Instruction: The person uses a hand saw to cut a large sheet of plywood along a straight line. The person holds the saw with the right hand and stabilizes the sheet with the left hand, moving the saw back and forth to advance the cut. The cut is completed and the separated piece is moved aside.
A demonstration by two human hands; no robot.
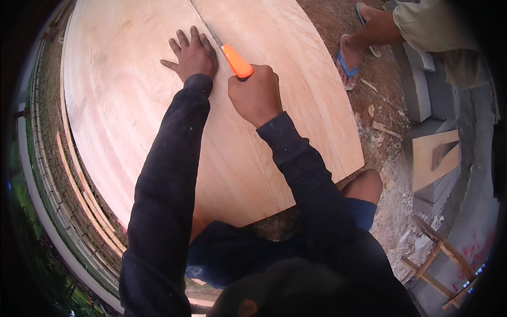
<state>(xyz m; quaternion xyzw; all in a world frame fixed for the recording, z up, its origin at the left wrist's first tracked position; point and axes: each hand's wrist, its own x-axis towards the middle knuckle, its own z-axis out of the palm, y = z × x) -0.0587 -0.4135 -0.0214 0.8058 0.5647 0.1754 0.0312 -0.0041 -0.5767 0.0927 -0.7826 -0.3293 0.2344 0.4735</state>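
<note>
The orange-handled tool (232, 56), apparently a saw, was over the plywood board (237, 164), its long axis running toward the board's far side and slightly left. Its thin blade (215, 36) showed nearly edge-on; where it ended and the line on the board began was unclear. The right hand (257, 94) was wrapped around the handle's near end, while the left hand (196, 57), nearer the blade, gripped nothing: it was pressed on the board, fingers spread, just left of the tool, perhaps touching it. The board stretched wider to the tool's left; its right edge was closer, with a co-worker's sandaled foot (348, 58) just beyond. The right knee (369, 185) was beside the board's near right corner.
</note>
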